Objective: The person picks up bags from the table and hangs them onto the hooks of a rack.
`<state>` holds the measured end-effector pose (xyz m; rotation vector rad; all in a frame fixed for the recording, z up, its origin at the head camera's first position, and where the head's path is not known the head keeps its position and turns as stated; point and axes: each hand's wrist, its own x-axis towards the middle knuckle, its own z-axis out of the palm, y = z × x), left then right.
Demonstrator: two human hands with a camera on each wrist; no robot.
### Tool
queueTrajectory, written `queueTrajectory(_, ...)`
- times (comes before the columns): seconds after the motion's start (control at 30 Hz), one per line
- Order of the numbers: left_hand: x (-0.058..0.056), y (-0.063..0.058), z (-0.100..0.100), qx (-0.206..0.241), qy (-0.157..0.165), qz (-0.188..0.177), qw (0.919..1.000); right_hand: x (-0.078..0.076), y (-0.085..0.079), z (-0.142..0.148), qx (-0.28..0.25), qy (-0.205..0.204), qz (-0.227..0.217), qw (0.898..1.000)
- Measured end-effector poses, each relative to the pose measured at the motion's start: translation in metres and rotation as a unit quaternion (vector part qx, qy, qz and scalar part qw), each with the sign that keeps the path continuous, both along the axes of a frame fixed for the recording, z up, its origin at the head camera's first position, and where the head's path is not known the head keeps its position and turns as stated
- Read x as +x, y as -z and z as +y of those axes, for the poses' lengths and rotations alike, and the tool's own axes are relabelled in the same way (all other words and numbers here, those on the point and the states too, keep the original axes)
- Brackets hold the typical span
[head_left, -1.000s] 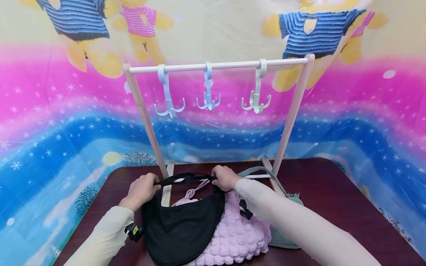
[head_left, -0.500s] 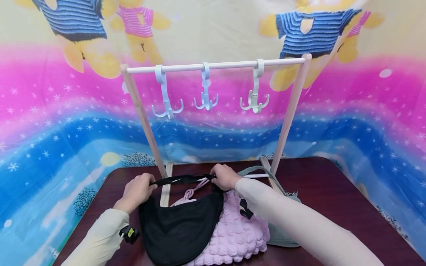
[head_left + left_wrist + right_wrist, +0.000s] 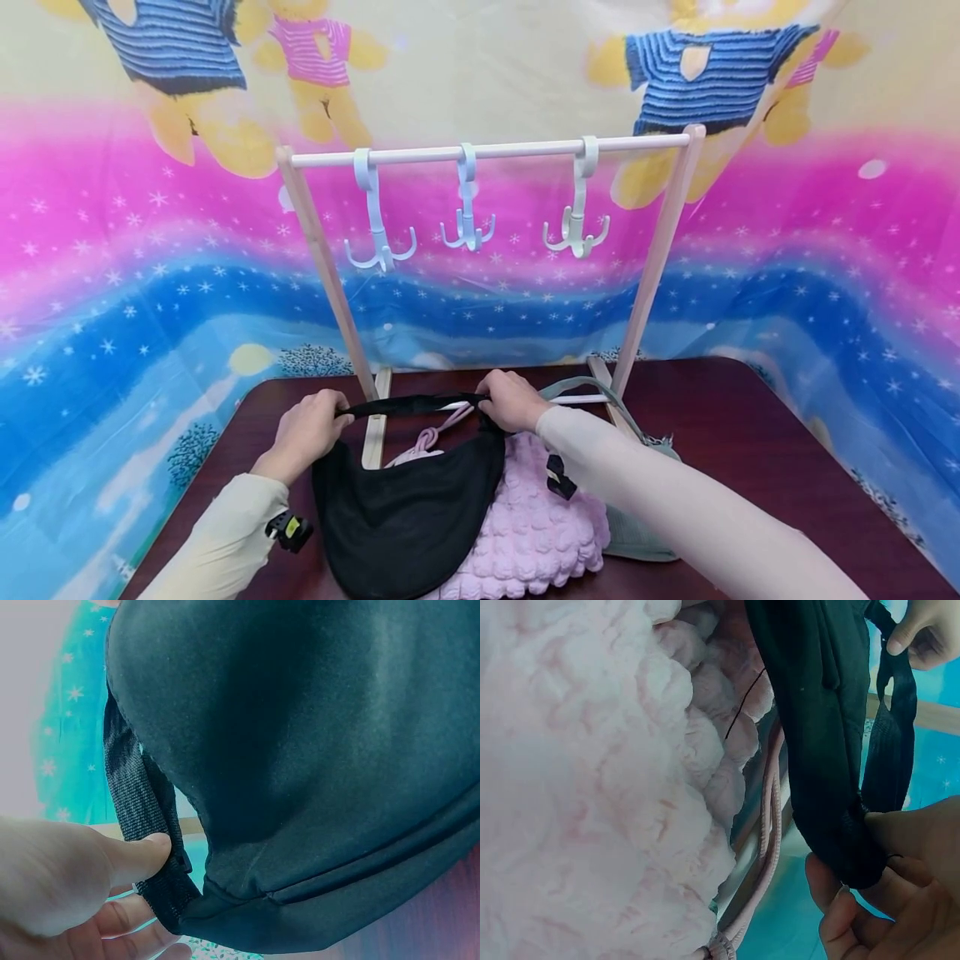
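Observation:
A black shoulder bag (image 3: 408,517) hangs upright between the two hands, its strap stretched across the top. The left hand (image 3: 311,429) pinches the strap's left end; in the left wrist view its thumb (image 3: 142,855) presses on the ribbed strap (image 3: 135,787). At the other end the right hand (image 3: 513,402) grips the strap near the bag's corner, with thumb and fingers round it in the right wrist view. Behind the black bag lies a pink puffy quilted bag (image 3: 547,533) with a knotted pink cord (image 3: 429,437). A grey-green bag (image 3: 637,533) lies partly hidden under the right sleeve.
A wooden rack (image 3: 330,267) stands on the dark red table (image 3: 750,467). From its bar hang a left hook (image 3: 378,225), a middle hook (image 3: 467,208) and a right hook (image 3: 577,208). A printed cloth (image 3: 480,325) surrounds the table's back and sides.
The left hand has shifted slightly left, drawing the black strap straighter. The strap looks flatter and less twisted now. The right hand stays nearly in place.

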<state>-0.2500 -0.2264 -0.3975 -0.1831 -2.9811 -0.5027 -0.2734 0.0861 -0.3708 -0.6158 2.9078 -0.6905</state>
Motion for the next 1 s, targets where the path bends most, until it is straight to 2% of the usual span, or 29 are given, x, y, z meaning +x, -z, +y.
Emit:
queueTrajectory(0.37, 0.003, -0.007, -0.001, 0.001, -0.01, -0.005, 0.9999, 0.001, 0.001, 0.003, -0.003, -0.013, 0.023, 1.0)
queueTrajectory(0.67, 0.006, -0.013, -0.001, -0.004, -0.012, 0.005, 0.9999, 0.001, -0.003, 0.006, 0.003, -0.018, 0.046, 0.999)
queueTrajectory(1.0, 0.008, -0.018, -0.002, -0.008, -0.015, 0.015, 0.9997, 0.001, -0.007, 0.008, -0.003, -0.012, 0.034, 0.999)
